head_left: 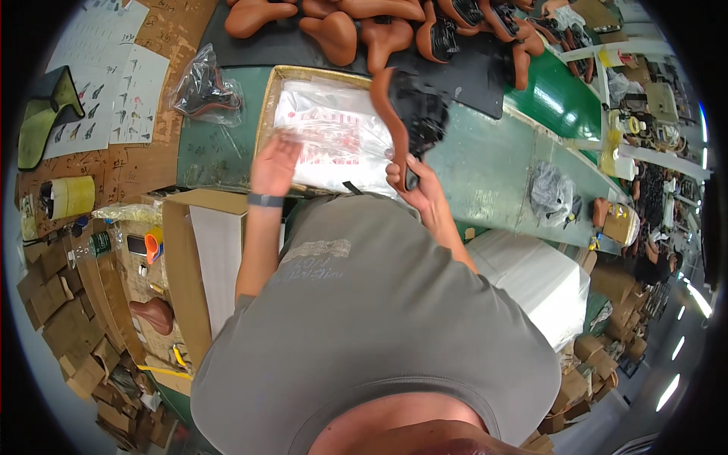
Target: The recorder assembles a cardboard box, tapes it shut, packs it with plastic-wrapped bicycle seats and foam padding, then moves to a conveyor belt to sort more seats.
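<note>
My right hand [418,184] grips a bicycle saddle [396,125] by its narrow nose. The saddle stands on edge, its brown cover to the left and its black underside [425,114] to the right, somewhat blurred. Below and left of it, a shallow cardboard box [267,114] holds a stack of clear and white plastic bags with red print [334,125]. Over the near left part of these bags is my left hand [275,163], its fingers stretched forward and slightly smeared. Whether the fingertips touch the top bag, I cannot tell.
Several brown saddles [330,38] lie on a black mat along the far side of the green bench [485,167]. A bagged saddle [208,95] rests left of the box. Crumpled plastic [551,193] lies right. Cartons [199,280] and a white wrapped block [531,280] flank me.
</note>
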The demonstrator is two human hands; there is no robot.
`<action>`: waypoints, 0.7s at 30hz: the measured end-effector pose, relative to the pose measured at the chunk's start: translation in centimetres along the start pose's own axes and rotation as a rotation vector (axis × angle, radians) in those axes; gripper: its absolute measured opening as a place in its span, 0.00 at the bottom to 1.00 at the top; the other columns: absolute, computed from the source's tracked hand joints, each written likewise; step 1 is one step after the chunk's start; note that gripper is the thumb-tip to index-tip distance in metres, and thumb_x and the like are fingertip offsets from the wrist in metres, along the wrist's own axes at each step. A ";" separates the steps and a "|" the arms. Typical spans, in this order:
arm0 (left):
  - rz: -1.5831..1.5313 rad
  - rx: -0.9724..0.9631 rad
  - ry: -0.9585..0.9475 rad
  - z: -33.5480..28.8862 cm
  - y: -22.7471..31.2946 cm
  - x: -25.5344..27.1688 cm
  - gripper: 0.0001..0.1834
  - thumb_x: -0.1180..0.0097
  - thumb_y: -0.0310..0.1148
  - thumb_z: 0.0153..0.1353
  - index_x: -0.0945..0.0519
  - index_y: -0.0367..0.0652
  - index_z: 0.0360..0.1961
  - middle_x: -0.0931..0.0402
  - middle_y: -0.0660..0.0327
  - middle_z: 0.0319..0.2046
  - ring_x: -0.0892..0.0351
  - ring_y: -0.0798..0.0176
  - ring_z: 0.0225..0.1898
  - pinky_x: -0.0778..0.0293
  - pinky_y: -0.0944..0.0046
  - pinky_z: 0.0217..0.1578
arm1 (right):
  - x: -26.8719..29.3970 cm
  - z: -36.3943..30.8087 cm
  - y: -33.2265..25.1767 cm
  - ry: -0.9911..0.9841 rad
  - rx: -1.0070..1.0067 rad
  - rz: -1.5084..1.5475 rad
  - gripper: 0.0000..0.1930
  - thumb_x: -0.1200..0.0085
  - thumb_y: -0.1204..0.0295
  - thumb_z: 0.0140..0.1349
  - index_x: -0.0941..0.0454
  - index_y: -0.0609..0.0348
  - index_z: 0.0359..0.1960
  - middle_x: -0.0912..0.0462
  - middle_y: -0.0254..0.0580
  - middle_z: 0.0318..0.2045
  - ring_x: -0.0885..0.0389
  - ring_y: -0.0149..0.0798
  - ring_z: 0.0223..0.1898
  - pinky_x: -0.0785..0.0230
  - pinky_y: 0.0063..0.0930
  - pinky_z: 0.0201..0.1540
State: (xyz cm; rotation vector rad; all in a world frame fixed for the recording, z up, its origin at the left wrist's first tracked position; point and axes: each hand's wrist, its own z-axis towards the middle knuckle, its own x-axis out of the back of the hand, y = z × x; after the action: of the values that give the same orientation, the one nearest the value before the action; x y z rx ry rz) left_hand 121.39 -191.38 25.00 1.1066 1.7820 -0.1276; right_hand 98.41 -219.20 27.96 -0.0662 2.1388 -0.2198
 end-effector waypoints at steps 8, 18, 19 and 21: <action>1.014 -0.341 -0.036 3.7 -2.0 -18.9 0.11 0.36 0.34 0.77 0.09 0.38 0.50 0.31 0.75 0.25 0.33 0.77 0.25 0.41 0.69 0.23 | -4.0 -0.5 -7.2 -0.035 0.488 -1.534 0.57 0.29 0.86 0.53 0.46 0.52 0.85 0.19 0.53 0.65 0.21 0.43 0.67 0.28 0.40 0.69; 0.849 -0.627 0.185 13.0 2.9 -20.8 0.14 0.42 0.37 0.81 0.13 0.37 0.55 0.13 0.63 0.46 0.18 0.71 0.42 0.22 0.67 0.44 | 1.4 15.0 -33.2 0.325 0.439 -1.076 0.54 0.19 0.67 0.57 0.42 0.66 0.80 0.19 0.49 0.58 0.17 0.40 0.58 0.20 0.41 0.58; 0.798 -0.769 0.294 14.4 3.5 -21.3 0.17 0.43 0.39 0.82 0.16 0.36 0.59 0.15 0.65 0.45 0.22 0.76 0.37 0.26 0.71 0.36 | 4.8 17.6 -38.1 0.647 0.829 -1.485 0.56 0.18 0.67 0.53 0.42 0.69 0.80 0.19 0.55 0.55 0.17 0.47 0.60 0.22 0.45 0.60; 0.856 -0.760 0.472 14.1 5.6 -19.4 0.19 0.46 0.42 0.84 0.16 0.37 0.61 0.17 0.68 0.39 0.32 0.83 0.29 0.40 0.77 0.26 | 8.2 21.6 -48.2 0.945 1.023 -1.710 0.64 0.18 0.70 0.45 0.49 0.72 0.81 0.29 0.72 0.69 0.26 0.68 0.68 0.31 0.54 0.71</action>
State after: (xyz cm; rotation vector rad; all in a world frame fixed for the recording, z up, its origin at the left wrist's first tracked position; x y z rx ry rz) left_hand 136.81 -207.61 35.17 1.2550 1.3612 1.2991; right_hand 110.14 -270.47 18.48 -1.3668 1.8411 -2.6251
